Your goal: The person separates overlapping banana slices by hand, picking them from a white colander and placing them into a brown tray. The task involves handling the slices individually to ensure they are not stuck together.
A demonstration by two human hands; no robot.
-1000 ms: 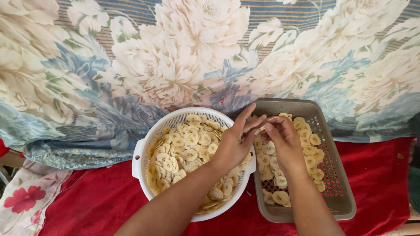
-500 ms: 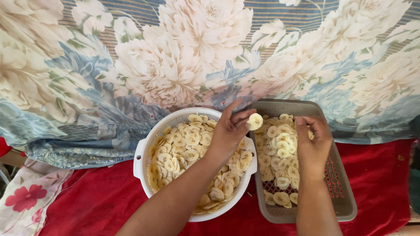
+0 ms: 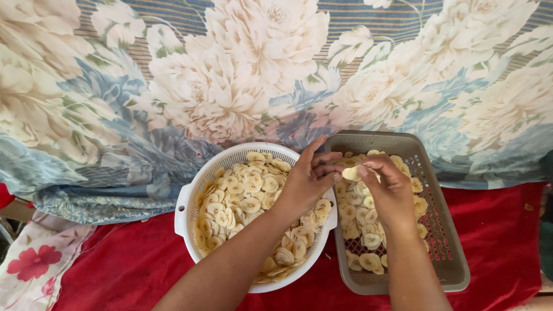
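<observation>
head view, left to right: floral cloth with a red flower (image 3: 34, 268) at far left edge, red cloth (image 3: 132, 270) over the bench, big blue-and-cream floral sheet (image 3: 230, 80) draped behind. white colander (image 3: 183, 203) sits on the red cloth, holding a heap of pale banana slices (image 3: 242, 198), looks well filled. left hand (image 3: 305, 181) reaches across the colander's right rim, fingers (image 3: 325, 158) partly spread and meeting the right hand over the tray edge. one banana slice (image 3: 349, 173) sits between both hands, pinched by the right hand (image 3: 389, 187) fingers (image 3: 368, 168), left fingertips touching it too. grey perforated tray (image 3: 446, 230) just beside the colander, touching or nearly. tray slices (image 3: 363, 222) laid out roughly flat over its left and upper part; right side and lower right of the tray floor bare. judgement: spreading is partway, colander holds far more than the tray, so most is left.
</observation>
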